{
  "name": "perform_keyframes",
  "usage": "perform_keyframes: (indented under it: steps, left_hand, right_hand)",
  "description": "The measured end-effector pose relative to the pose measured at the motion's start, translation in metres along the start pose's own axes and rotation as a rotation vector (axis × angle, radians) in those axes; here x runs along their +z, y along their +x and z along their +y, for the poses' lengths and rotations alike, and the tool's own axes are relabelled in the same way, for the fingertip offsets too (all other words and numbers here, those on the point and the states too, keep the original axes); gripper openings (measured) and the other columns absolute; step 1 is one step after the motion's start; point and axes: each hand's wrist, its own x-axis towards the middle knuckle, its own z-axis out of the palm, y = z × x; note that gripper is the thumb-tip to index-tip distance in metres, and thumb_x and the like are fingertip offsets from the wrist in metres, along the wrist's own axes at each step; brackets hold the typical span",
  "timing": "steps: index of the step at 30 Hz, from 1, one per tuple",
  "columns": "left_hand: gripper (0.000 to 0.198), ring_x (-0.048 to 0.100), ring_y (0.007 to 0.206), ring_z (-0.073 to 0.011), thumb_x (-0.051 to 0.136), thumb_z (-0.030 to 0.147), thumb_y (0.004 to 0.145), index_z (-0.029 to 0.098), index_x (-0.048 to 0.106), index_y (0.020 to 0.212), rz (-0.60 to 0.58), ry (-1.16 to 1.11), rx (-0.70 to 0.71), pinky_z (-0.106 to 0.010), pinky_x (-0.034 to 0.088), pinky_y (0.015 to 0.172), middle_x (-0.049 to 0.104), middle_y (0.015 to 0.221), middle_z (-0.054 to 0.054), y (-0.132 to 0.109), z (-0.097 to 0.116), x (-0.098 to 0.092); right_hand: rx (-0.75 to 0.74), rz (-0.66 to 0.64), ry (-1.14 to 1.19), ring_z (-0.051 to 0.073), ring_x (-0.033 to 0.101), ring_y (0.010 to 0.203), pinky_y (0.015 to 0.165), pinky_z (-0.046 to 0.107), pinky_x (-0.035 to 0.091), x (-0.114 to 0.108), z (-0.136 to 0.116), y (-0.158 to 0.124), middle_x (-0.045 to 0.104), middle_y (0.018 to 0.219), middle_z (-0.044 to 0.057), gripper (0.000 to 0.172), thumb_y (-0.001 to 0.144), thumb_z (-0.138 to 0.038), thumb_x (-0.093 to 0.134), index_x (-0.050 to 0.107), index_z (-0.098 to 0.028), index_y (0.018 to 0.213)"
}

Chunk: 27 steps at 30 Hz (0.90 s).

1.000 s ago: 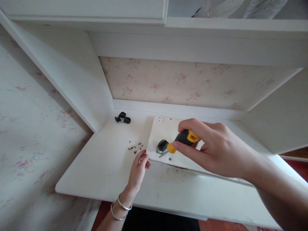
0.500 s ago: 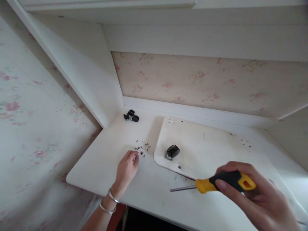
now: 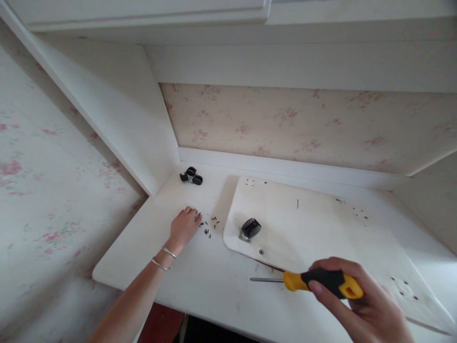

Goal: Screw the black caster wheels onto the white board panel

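My left hand, a bracelet on its wrist, rests on the white desk with fingers curled at the left edge of several small dark screws. One screw shows at its fingertips, pinched as far as I can see. In my right hand is a screwdriver with a yellow and black handle, its shaft pointing left above the desk's front part. A black caster wheel stands on its metal plate near the left end of the white board.
Several black casters lie together at the desk's back left. The board has groups of screw holes near its corners. A side panel rises at left, and a white cabinet overhangs the desk.
My left hand has moved a little away from me, to a screw at the far left of the pile. My right hand with the screwdriver has shifted slightly left and down; the view has shifted too.
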Motion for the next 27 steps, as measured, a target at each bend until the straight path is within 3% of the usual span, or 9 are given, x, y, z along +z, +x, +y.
perform_keyframes:
  steps: [4,8,12,15,16,20,23,27]
  left_hand:
    - [0.027,0.063,0.097,-0.0240,0.045,0.025,0.094,0.019,0.071,0.092,-0.006,-0.042,-0.022,-0.035,0.046,0.086,0.068,0.103,-0.010,0.005,0.003,0.002]
    - [0.025,0.064,0.091,-0.0240,0.049,0.020,0.088,0.019,0.072,0.079,-0.018,-0.150,-0.055,-0.035,0.046,0.084,0.070,0.097,-0.010,0.013,0.005,-0.007]
    - [0.024,0.065,0.082,-0.0216,0.053,0.031,0.088,0.021,0.074,0.082,-0.007,-0.339,-0.102,-0.032,0.047,0.079,0.073,0.096,-0.006,0.012,0.016,-0.025]
    - [0.033,0.063,0.070,-0.0187,0.054,0.046,0.089,0.021,0.076,0.093,-0.004,-0.526,-0.139,-0.029,0.046,0.066,0.074,0.084,-0.004,-0.005,0.036,-0.036]
    - [0.036,0.060,0.063,-0.0168,0.054,0.049,0.088,0.020,0.076,0.092,-0.002,-0.610,-0.163,-0.027,0.043,0.060,0.072,0.077,-0.003,-0.013,0.044,-0.038]
    - [0.024,0.043,0.053,-0.0079,0.077,0.039,0.075,0.016,0.072,0.077,-0.106,-1.458,-0.417,-0.022,0.030,0.048,0.061,0.067,0.000,-0.042,0.081,-0.046]
    - [0.020,0.041,0.054,-0.0042,0.079,0.030,0.073,0.014,0.068,0.076,-0.167,-1.760,-0.552,-0.019,0.031,0.046,0.060,0.077,0.000,-0.054,0.102,-0.053]
    - [0.017,0.035,0.048,-0.0013,0.078,0.019,0.075,0.013,0.065,0.082,-0.271,-2.085,-0.787,-0.016,0.028,0.041,0.051,0.071,0.005,-0.064,0.119,-0.061]
  right_hand:
    - [-0.046,-0.012,0.023,0.019,0.069,0.072,0.059,0.023,0.057,-0.002,0.010,-0.004,0.073,0.093,0.006,0.032,0.080,-0.043,0.073,0.061,-0.026,0.104]
    - [-0.031,-0.025,0.065,0.020,0.069,0.078,0.065,0.025,0.057,0.003,0.012,-0.009,0.073,0.094,0.007,0.029,0.082,-0.039,0.073,0.060,-0.025,0.104]
    - [0.053,0.057,0.212,0.018,0.068,0.080,0.068,0.024,0.056,0.012,0.007,-0.014,0.071,0.097,0.007,0.028,0.081,-0.037,0.074,0.057,-0.024,0.099]
    - [0.054,0.042,0.333,0.014,0.067,0.077,0.068,0.020,0.055,0.021,0.006,-0.016,0.069,0.097,0.004,0.025,0.081,-0.034,0.073,0.052,-0.025,0.090]
    - [0.030,0.014,0.368,0.013,0.067,0.076,0.068,0.020,0.055,0.024,0.007,-0.017,0.068,0.096,0.003,0.024,0.082,-0.032,0.073,0.050,-0.025,0.088]
    - [0.009,-0.099,0.366,0.016,0.068,0.080,0.069,0.021,0.055,0.037,0.009,-0.022,0.065,0.094,0.003,0.019,0.086,-0.030,0.068,0.060,-0.025,0.102]
    - [-0.053,-0.124,0.343,0.019,0.070,0.087,0.072,0.024,0.057,0.046,0.010,-0.026,0.065,0.103,0.007,0.026,0.088,-0.029,0.064,0.067,-0.027,0.115]
    - [-0.212,-0.068,0.294,0.019,0.068,0.086,0.072,0.024,0.058,0.051,0.007,-0.027,0.064,0.098,0.007,0.023,0.086,-0.022,0.066,0.072,-0.028,0.107]
